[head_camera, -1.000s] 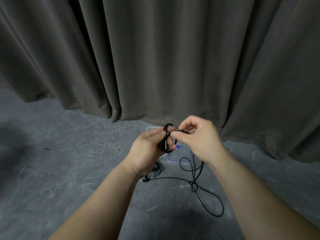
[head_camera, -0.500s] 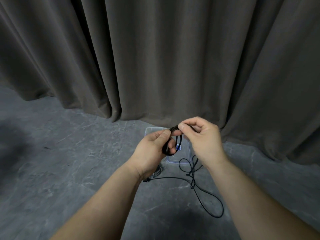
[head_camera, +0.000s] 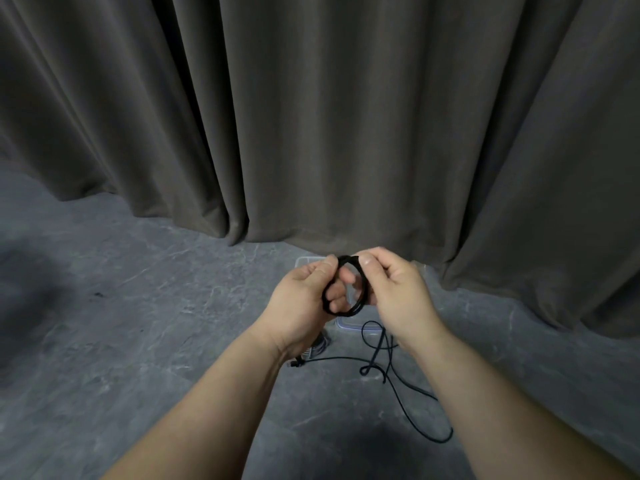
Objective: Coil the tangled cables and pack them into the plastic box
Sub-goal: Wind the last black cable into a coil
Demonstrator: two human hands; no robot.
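Wider coil now between both hands

Both hands, left hand and right hand, pinch a black cable coil above what seems a plastic box.

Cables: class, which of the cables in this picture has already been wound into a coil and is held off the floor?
The black coil, gripped by the left hand and right hand. The loose black cable and the grey cable lie on the floor.
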